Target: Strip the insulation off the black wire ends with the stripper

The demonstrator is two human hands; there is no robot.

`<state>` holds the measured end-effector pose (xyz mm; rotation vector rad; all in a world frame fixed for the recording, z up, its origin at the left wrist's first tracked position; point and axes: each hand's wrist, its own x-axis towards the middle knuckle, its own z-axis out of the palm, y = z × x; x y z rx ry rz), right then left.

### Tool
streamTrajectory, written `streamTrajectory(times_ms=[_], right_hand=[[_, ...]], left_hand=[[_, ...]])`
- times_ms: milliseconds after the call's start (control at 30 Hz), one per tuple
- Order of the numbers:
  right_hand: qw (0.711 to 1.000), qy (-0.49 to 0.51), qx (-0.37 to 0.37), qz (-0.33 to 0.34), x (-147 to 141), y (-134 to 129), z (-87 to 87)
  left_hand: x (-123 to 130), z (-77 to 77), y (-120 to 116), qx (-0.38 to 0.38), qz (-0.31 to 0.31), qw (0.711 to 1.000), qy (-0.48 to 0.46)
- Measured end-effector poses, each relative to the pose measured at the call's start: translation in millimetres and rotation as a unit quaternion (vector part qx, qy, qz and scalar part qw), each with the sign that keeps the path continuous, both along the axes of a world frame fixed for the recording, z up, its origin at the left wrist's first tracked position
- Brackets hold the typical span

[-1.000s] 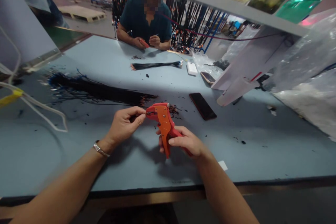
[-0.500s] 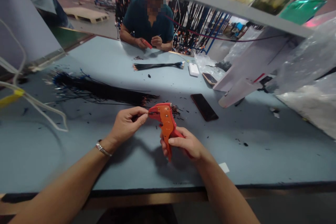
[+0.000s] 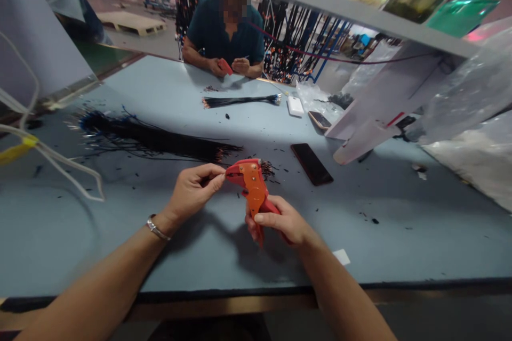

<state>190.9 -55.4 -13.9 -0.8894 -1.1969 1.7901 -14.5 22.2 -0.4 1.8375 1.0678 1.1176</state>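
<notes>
My right hand [image 3: 286, 221] is wrapped round the handles of a red and orange wire stripper [image 3: 253, 184], held upright above the table with its jaws facing left. At the jaw opening, my left hand [image 3: 196, 189] is closed in a pinch of thumb and forefinger. Between those fingertips is what looks like a thin black wire, mostly hidden by the fingers. Behind the left hand lies a thick bundle of black wires [image 3: 160, 138], with blue and metal ends at the left and coppery ends at the right. Small dark scraps [image 3: 269, 170] are heaped just behind the tool.
A dark phone [image 3: 311, 163] lies right of the tool. Farther back are a smaller wire bundle [image 3: 240, 100], a white box [image 3: 295, 106] and another phone [image 3: 319, 120]. Across the table [image 3: 100, 245], a co-worker [image 3: 224, 37] holds a red tool. White cables [image 3: 60, 162] hang at left.
The orange lever of the wire stripper has moved slightly toward its red handle as my right hand squeezes. My left hand stays almost still. The co-worker's hands have shifted a little.
</notes>
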Motion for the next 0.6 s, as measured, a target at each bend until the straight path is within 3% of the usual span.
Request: streamTrajectory(times_ms=[600], right_hand=[[1.000,-0.015,0.000,-0.018,-4.5,-0.5,-2.2]], left_hand=[[2.4,-6.1,1.1,0.001,-0.002,1.000,0.010]])
